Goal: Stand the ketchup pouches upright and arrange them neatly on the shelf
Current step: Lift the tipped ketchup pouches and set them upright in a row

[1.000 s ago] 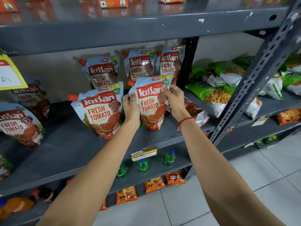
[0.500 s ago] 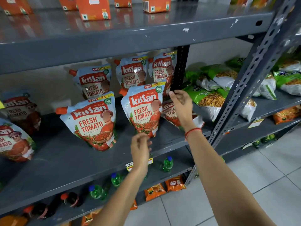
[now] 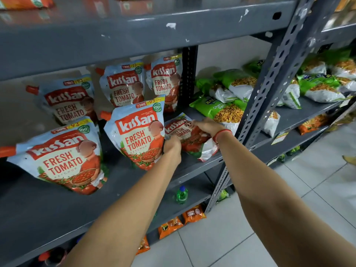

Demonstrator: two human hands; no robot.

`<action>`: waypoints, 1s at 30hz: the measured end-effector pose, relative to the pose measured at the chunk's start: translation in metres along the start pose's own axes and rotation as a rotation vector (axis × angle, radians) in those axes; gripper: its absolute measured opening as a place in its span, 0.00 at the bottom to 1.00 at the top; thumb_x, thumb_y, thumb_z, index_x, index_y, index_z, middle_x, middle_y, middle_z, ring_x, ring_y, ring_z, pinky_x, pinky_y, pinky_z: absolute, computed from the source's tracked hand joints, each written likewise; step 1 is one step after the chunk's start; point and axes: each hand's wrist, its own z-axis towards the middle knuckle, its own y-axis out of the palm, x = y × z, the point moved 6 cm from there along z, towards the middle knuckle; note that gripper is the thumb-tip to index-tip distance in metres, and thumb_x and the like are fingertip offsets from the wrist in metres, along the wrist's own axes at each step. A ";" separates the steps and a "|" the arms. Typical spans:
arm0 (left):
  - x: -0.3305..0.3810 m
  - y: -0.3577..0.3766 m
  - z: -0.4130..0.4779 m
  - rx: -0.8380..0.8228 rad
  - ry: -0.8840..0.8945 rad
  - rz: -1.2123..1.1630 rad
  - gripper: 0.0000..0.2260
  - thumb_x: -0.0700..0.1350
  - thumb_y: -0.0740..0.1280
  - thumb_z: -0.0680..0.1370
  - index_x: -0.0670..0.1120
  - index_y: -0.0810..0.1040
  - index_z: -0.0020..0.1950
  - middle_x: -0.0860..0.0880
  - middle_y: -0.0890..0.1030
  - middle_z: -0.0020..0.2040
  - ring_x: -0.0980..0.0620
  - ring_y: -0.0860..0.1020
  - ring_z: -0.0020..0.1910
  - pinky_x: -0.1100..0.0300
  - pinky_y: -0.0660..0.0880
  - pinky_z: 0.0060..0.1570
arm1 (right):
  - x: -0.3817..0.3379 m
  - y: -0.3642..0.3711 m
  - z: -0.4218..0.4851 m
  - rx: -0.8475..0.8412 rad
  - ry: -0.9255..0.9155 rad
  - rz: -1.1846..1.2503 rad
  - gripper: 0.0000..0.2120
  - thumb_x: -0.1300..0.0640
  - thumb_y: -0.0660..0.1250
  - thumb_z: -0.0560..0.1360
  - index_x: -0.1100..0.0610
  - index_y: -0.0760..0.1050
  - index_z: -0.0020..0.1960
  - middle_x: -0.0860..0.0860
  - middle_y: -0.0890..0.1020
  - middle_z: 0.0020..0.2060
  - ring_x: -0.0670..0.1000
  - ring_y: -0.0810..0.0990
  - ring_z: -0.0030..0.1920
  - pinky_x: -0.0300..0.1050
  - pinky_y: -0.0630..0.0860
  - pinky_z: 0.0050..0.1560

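Observation:
Several Kissan ketchup pouches stand upright on the grey shelf (image 3: 63, 207): three in the back row, such as one at the back left (image 3: 69, 102), and two in front, the left front pouch (image 3: 63, 158) and the middle front pouch (image 3: 137, 132). A further ketchup pouch (image 3: 189, 138) lies flat at the shelf's right end. My left hand (image 3: 172, 147) grips its near left edge. My right hand (image 3: 207, 125) holds its top right part, a red thread around the wrist.
A perforated grey upright (image 3: 269, 89) stands just right of my hands. Green snack bags (image 3: 227, 110) lie on the neighbouring shelf. A grey shelf (image 3: 134, 29) hangs overhead. Green bottles (image 3: 182, 194) and orange packets (image 3: 193, 214) sit below. Tiled floor lies at right.
Both hands left the middle front pouch, which now stands alone. They moved right and took hold of the pouch lying flat at the shelf's right end.

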 end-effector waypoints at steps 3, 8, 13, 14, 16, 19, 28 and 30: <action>0.003 0.003 0.008 0.088 -0.019 -0.084 0.19 0.47 0.56 0.81 0.38 0.68 0.68 0.42 0.72 0.69 0.44 0.71 0.67 0.58 0.74 0.52 | 0.006 -0.003 0.002 -0.010 0.047 0.179 0.17 0.51 0.62 0.78 0.64 0.75 0.57 0.54 0.80 0.42 0.50 0.80 0.38 0.30 0.72 0.27; -0.008 0.012 0.010 0.074 -0.118 -0.251 0.21 0.48 0.69 0.73 0.40 0.73 0.63 0.40 0.79 0.60 0.40 0.79 0.57 0.48 0.76 0.57 | 0.019 -0.005 -0.016 -0.038 0.118 0.251 0.22 0.44 0.64 0.76 0.62 0.73 0.57 0.54 0.76 0.39 0.46 0.78 0.35 0.46 0.76 0.28; 0.008 0.019 0.002 0.052 0.007 -0.264 0.24 0.46 0.72 0.72 0.41 0.70 0.65 0.41 0.79 0.60 0.42 0.79 0.57 0.53 0.77 0.49 | 0.011 -0.010 -0.013 -0.054 0.055 0.443 0.18 0.43 0.65 0.74 0.57 0.77 0.52 0.52 0.82 0.53 0.55 0.83 0.48 0.48 0.77 0.58; 0.015 0.021 -0.002 0.033 0.046 -0.274 0.22 0.46 0.71 0.73 0.42 0.72 0.64 0.41 0.79 0.60 0.43 0.79 0.56 0.55 0.77 0.46 | 0.005 -0.013 -0.013 -0.049 0.011 0.481 0.21 0.41 0.66 0.73 0.58 0.78 0.53 0.55 0.84 0.52 0.56 0.84 0.46 0.51 0.78 0.57; 0.031 0.024 -0.013 -0.013 0.149 -0.294 0.18 0.47 0.70 0.74 0.43 0.74 0.61 0.41 0.80 0.59 0.45 0.80 0.54 0.59 0.77 0.40 | -0.003 -0.025 -0.009 -0.002 -0.068 0.547 0.25 0.39 0.68 0.70 0.59 0.78 0.55 0.58 0.85 0.49 0.58 0.85 0.46 0.57 0.80 0.54; 0.054 0.026 -0.028 -0.062 0.342 -0.218 0.10 0.48 0.68 0.75 0.45 0.77 0.53 0.47 0.82 0.51 0.54 0.81 0.43 0.65 0.77 0.36 | -0.025 -0.053 -0.011 0.083 -0.239 0.670 0.28 0.39 0.71 0.67 0.56 0.77 0.58 0.58 0.82 0.56 0.55 0.85 0.50 0.55 0.81 0.53; 0.066 0.027 -0.051 -0.174 0.636 -0.018 0.02 0.45 0.65 0.77 0.49 0.77 0.45 0.52 0.81 0.44 0.64 0.80 0.38 0.75 0.75 0.34 | -0.025 -0.072 -0.021 0.220 -0.455 0.752 0.08 0.51 0.68 0.75 0.55 0.80 0.47 0.55 0.86 0.45 0.55 0.85 0.48 0.50 0.81 0.50; 0.061 0.029 -0.046 -0.211 0.652 0.082 0.07 0.45 0.66 0.76 0.45 0.77 0.53 0.50 0.82 0.48 0.64 0.80 0.43 0.74 0.76 0.39 | -0.023 -0.075 -0.020 0.265 -0.457 0.762 0.12 0.50 0.68 0.74 0.58 0.79 0.50 0.58 0.84 0.50 0.57 0.84 0.51 0.53 0.81 0.53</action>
